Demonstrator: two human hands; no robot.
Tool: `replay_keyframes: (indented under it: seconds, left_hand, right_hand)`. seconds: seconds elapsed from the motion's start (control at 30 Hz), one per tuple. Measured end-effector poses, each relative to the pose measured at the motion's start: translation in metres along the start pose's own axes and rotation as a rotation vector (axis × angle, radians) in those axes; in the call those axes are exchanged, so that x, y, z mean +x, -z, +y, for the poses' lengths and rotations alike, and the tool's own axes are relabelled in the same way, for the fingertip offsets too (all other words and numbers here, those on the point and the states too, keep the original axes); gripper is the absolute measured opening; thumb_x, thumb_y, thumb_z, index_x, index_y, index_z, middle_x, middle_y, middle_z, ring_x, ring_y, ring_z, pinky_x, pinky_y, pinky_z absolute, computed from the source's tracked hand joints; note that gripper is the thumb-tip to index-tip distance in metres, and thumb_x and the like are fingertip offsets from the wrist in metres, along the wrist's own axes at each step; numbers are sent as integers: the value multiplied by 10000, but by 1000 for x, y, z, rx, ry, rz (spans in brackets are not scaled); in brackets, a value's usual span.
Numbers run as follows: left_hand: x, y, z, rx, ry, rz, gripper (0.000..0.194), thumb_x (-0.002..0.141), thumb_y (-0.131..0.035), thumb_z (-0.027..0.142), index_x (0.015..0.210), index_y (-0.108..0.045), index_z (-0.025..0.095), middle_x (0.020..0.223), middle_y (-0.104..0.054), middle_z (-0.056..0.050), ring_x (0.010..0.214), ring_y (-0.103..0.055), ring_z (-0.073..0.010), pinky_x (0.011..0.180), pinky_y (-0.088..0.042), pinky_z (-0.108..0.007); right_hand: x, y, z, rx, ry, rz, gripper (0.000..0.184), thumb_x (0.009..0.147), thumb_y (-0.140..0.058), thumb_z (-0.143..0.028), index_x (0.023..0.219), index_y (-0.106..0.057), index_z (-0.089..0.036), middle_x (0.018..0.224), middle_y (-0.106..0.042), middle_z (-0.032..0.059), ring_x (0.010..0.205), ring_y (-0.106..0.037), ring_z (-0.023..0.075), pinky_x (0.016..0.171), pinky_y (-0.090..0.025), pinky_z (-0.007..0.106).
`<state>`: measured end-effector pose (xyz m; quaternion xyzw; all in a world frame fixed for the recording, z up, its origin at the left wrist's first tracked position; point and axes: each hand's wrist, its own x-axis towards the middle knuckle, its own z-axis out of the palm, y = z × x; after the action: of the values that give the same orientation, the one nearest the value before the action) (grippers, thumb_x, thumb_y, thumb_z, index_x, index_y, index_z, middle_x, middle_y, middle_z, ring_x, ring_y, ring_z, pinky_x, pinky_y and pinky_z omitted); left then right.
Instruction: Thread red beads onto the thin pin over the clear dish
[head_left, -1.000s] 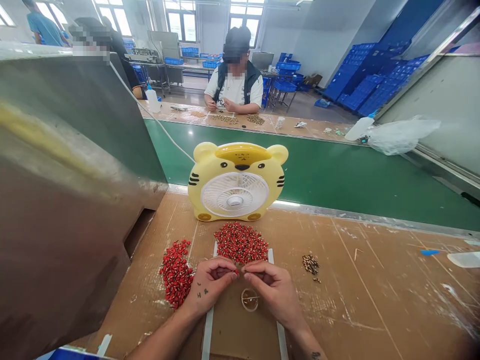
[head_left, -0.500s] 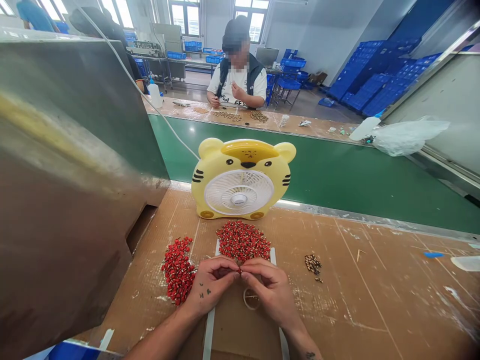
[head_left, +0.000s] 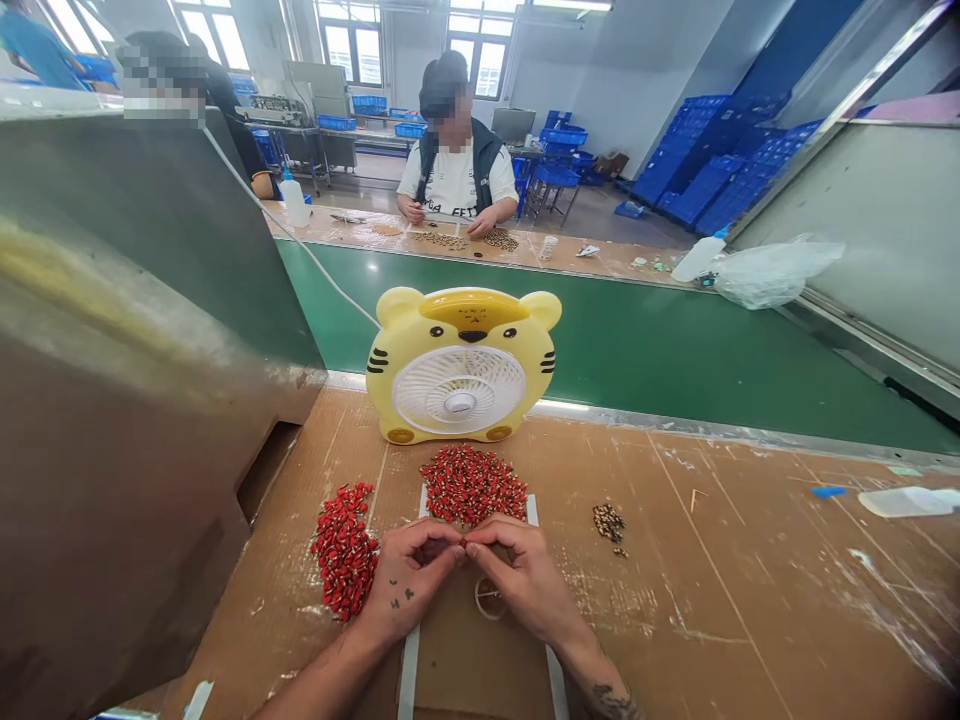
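Head view has the left hand (head_left: 409,580) and right hand (head_left: 529,580) pinching a small red piece (head_left: 463,545) together. From their fingertips, the red pile (head_left: 474,485) lies at twelve o'clock, a round dish (head_left: 492,617) at five. Uneven pressure could flick the piece onto the surface (head_left: 720,600) or among its lookalikes.

Bright light from windows (head_left: 367,55), glare on metal panel (head_left: 150,310), stretched edges, distance perhaps soft

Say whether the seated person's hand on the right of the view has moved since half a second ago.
Yes. Judged against the far bench, the seated person's hand has come down from chest height to the small gold-coloured pieces.
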<state>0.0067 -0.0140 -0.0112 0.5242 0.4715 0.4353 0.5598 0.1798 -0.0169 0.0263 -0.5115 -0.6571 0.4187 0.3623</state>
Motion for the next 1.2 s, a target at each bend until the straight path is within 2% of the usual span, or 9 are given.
replay_keyframes:
  seconds: [0.13, 0.23, 0.3, 0.37, 0.5, 0.67, 0.87, 1.0, 1.2]
  left_hand:
    - [3, -3, 9, 22, -4, -70, 269, 829, -688, 295, 1065, -706, 168, 948, -753, -94, 801, -709, -200, 747, -562, -281]
    - [2, 13, 24, 318, -118, -69, 302, 884, -615, 281, 1169, -662, 193, 1048, -717, -99, 780, -691, -179, 722, -555, -274]
    - [0, 32, 33, 572, -195, -49, 250, 926, -541, 280, 1116, -681, 197, 1097, -692, -108, 772, -665, -182, 726, -538, -295]
    - [-4, 52, 41, 820, -211, -56, 243, 941, -500, 267, 1069, -697, 203, 1073, -690, -110, 925, -643, -240, 840, -507, -356]
    - [-11, 77, 46, 1103, -116, -150, 231, 929, -501, 256, 934, -729, 221, 1012, -687, -100, 948, -620, -264, 837, -478, -357]
    - [-10, 80, 37, 1182, -44, -218, 292, 948, -452, 191, 913, -740, 218, 919, -691, -95, 889, -644, -235, 787, -459, -299]
    - [-1, 74, 36, 1309, -4, -287, 348, 970, -367, 149, 880, -702, 183, 925, -685, -107, 901, -646, -245, 769, -437, -316]
    - [0, 72, 45, 1330, -2, -281, 268, 921, -413, 123, 836, -661, 177, 928, -670, -99, 886, -636, -248, 742, -427, -318]
    - [-4, 72, 50, 1233, 0, -212, 187, 853, -465, 95, 798, -620, 184, 866, -657, -71, 827, -626, -223, 728, -421, -291]
  right_hand:
    - [1, 13, 9, -67, 40, 72, 160, 883, -627, -268, 819, -755, -196, 806, -733, 50, 763, -674, 190, 734, -508, 294]
    - [8, 37, 24, -125, -19, 229, 201, 877, -623, -332, 822, -750, -186, 819, -743, 62, 761, -679, 201, 708, -515, 299]
    - [19, 53, 33, -154, -46, 273, 240, 886, -603, -356, 855, -753, -171, 819, -743, 73, 739, -674, 205, 673, -511, 300]
    - [32, 63, 41, -186, -50, 284, 249, 877, -606, -358, 839, -758, -164, 819, -734, 76, 741, -659, 207, 667, -496, 302]
    - [56, 61, 49, -248, -39, 265, 232, 849, -617, -336, 795, -774, -174, 762, -709, 59, 714, -618, 199, 653, -455, 300]
    - [59, 53, 51, -300, -19, 228, 250, 858, -590, -343, 821, -788, -195, 755, -709, 57, 771, -607, 219, 719, -442, 328]
    - [45, 71, 46, -310, -43, 236, 288, 892, -548, -352, 857, -767, -169, 791, -695, 73, 755, -603, 213, 690, -440, 316]
    - [30, 72, 38, -267, -57, 165, 239, 876, -600, -357, 851, -761, -183, 771, -678, 47, 702, -603, 193, 650, -447, 294]
    - [-18, 60, 21, -196, -59, -168, 225, 914, -601, -384, 888, -740, -208, 806, -680, 35, 761, -623, 197, 708, -464, 300]
